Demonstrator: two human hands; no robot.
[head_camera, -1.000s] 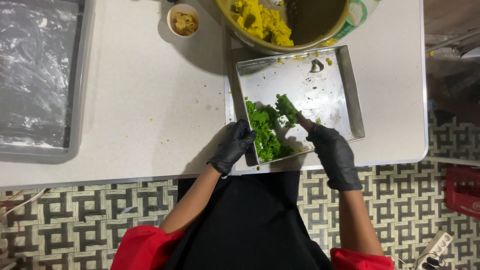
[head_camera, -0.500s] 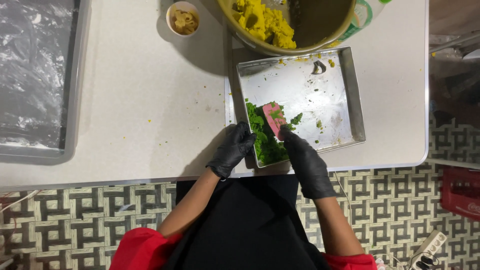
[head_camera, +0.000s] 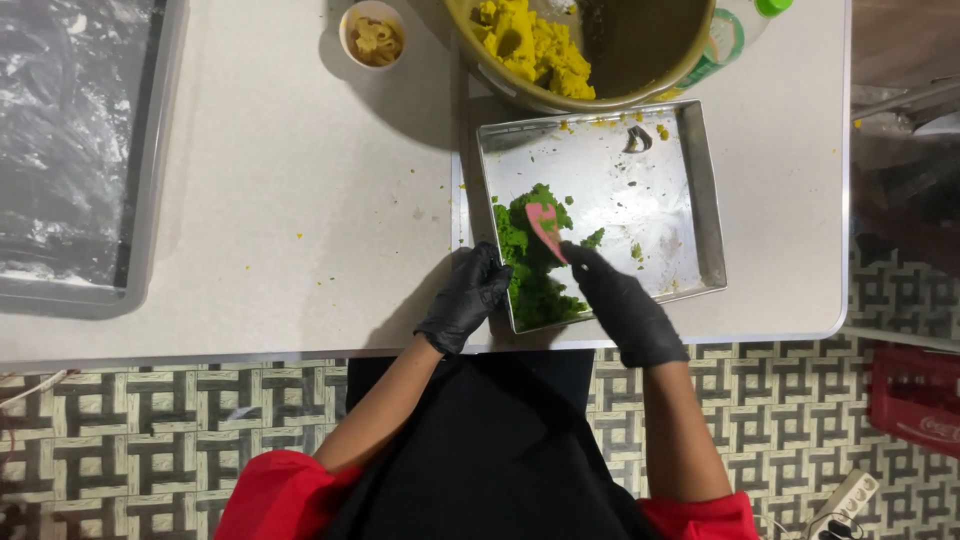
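— What's on the counter (head_camera: 300, 200), biggest first?

— Its far left end carries a dark tray lined with crinkled plastic film (head_camera: 70, 150). At the far edge sits a large round bowl (head_camera: 640, 50) with lumpy yellow dough (head_camera: 530, 40) heaped against its left wall. Just in front of the bowl, by the near edge toward the right end, lies a square metal tray (head_camera: 680, 200), shiny and smeared.

— And the green stuff?

— A mound of green paste (head_camera: 525, 265), bright and rough, lumpy like chopped herbs mashed together. It lies in the metal tray's near left corner, with small flecks scattered to its right.

— The hands?

— Both wear black gloves. The left hand (head_camera: 465, 300) curls its fingers over the metal tray's left rim, gripping it. The right hand (head_camera: 620, 300) pinches a small pink scraper (head_camera: 545, 225), whose blade presses into the top of the mound.

— Anything smaller?

— A little white cup (head_camera: 373, 32) of pale yellow pieces at the far edge.
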